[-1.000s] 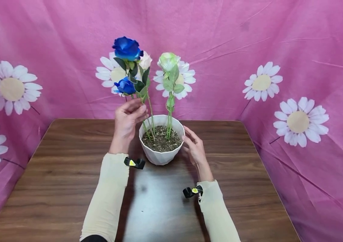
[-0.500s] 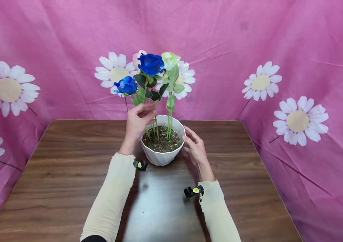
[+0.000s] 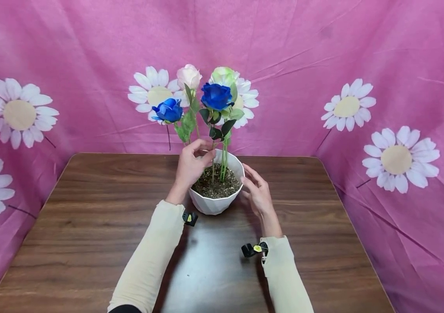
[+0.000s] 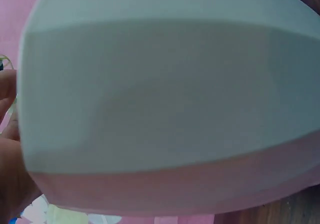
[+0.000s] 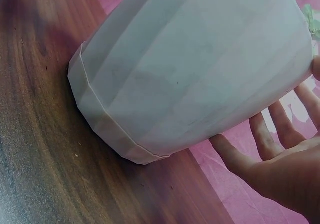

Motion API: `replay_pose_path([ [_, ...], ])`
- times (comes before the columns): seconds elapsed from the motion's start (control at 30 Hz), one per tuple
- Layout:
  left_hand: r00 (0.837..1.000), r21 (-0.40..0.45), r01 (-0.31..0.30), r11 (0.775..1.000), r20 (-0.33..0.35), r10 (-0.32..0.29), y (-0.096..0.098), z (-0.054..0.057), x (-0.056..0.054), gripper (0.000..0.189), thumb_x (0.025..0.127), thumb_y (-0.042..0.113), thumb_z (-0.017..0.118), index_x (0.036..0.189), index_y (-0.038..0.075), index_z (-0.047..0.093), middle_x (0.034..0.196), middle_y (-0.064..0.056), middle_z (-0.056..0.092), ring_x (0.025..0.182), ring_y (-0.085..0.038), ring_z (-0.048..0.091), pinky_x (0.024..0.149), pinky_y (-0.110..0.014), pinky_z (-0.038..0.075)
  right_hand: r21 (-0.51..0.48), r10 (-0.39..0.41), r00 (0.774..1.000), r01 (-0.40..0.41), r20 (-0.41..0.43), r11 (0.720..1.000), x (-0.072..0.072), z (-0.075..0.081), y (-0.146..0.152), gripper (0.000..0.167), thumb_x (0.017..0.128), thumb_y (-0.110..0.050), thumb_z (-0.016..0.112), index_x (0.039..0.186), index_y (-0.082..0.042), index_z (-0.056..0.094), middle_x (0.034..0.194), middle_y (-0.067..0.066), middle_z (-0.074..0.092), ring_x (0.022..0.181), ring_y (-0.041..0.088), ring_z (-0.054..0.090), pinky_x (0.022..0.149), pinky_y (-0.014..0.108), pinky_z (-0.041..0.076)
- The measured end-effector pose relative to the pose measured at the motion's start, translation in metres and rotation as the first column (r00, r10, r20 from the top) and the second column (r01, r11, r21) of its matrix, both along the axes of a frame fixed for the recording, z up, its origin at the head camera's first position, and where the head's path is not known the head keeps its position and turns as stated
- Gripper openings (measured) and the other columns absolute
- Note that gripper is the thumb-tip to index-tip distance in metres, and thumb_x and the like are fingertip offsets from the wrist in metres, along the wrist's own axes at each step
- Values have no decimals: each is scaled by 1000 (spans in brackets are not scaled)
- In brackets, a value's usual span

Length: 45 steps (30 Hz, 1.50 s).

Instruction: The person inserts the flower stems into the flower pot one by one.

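Observation:
In the head view my left hand (image 3: 193,166) pinches the stem of a blue rose (image 3: 216,96) with dark leaves, over a white faceted flowerpot (image 3: 213,206). Its stem runs down to the soil (image 3: 206,188); how deep the end sits I cannot tell. My right hand (image 3: 259,194) rests against the pot's right side with fingers extended, as the right wrist view also shows on the pot wall (image 5: 190,84). A second blue rose (image 3: 168,110), a pale pink rose (image 3: 189,77) and a green-white rose (image 3: 223,74) rise behind. In the left wrist view, the pot wall (image 4: 165,99) hides most of the hand.
The pot stands towards the back of a brown wooden table (image 3: 100,217). Pink cloth (image 3: 284,52) printed with large daisies hangs behind and on both sides. Black cameras (image 3: 248,250) sit on both wrists.
My left hand has moved right and the blue rose has come down and right, from beside the pink rose to in front of the green-white one. The right hand stays at the pot.

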<state>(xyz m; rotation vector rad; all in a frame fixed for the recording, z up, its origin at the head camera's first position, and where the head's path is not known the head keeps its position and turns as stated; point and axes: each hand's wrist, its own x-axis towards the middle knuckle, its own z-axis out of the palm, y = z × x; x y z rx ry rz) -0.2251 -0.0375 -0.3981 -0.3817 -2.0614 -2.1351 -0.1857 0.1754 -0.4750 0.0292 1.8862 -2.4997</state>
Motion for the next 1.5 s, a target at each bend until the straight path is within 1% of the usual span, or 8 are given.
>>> replay_pose_path([
  [0.2, 999, -19, 28, 999, 22, -27, -10, -7, 4, 15, 91, -6, 71, 103, -10, 64, 97, -15, 65, 77, -20, 66, 71, -46, 63, 0, 25, 1000, -25, 8, 1000, -2, -4, -8, 50, 100, -1, 58, 149, -2, 47, 144, 20, 51, 110, 27, 61, 90, 43, 57],
  [0.33, 999, -42, 32, 999, 28, -30, -13, -10, 5, 13, 91, -5, 71, 101, -11, 64, 99, -19, 66, 78, -17, 67, 70, -41, 63, 2, 30, 1000, -30, 6, 1000, -1, -2, -11, 50, 100, -2, 58, 150, -2, 47, 144, 20, 51, 110, 26, 61, 92, 47, 55],
  [0.6, 1000, -157, 13, 988, 26, -9, -12, -13, 9, 10, 92, -4, 71, 93, -9, 63, 97, -24, 70, 80, -33, 72, 67, -30, 62, 4, 35, 999, -35, 4, 999, 3, -1, -7, 51, 100, -2, 57, 150, -1, 45, 146, 21, 50, 111, 26, 61, 97, 53, 52],
  [0.87, 998, -417, 51, 908, -19, -64, -18, -15, 15, 9, 95, -3, 67, 92, -3, 59, 95, -17, 67, 77, -27, 73, 69, -29, 62, -6, 35, 999, -35, 1, 999, 7, -3, -11, 51, 100, 0, 56, 150, 0, 45, 143, 20, 51, 111, 21, 60, 96, 51, 54],
  [1.07, 992, -585, -11, 811, -109, -66, -15, -15, 13, 13, 96, -1, 67, 89, 2, 56, 87, -12, 64, 80, -26, 67, 77, -38, 55, -17, 48, 999, -48, 3, 999, 7, -2, -9, 51, 100, 1, 55, 150, 1, 44, 143, 20, 51, 112, 25, 59, 92, 45, 56],
  [1.17, 985, -630, -36, 776, -152, -78, -12, -16, 13, 15, 95, -1, 67, 87, 4, 55, 83, -9, 62, 81, -28, 64, 79, -42, 53, -22, 44, 999, -44, 2, 999, 8, -1, -7, 51, 100, 2, 54, 150, 2, 43, 144, 23, 49, 113, 26, 59, 91, 42, 57],
  [1.3, 979, -645, -47, 763, -182, -94, -7, -17, 11, 15, 94, 0, 67, 86, 5, 55, 82, -8, 60, 83, -28, 62, 81, -43, 52, -44, 30, 1000, -30, 1, 999, 9, -1, -3, 52, 100, 2, 54, 150, 3, 42, 144, 23, 49, 111, 24, 60, 89, 39, 59],
  [1.5, 984, -637, -10, 771, -145, -108, -5, -18, 11, 11, 95, 3, 70, 90, 4, 60, 84, -7, 62, 82, -24, 61, 78, -39, 52, -49, 15, 1000, -13, 23, 999, 10, -4, -1, 51, 100, 3, 54, 150, 1, 43, 136, 15, 53, 106, 19, 61, 85, 34, 59],
])
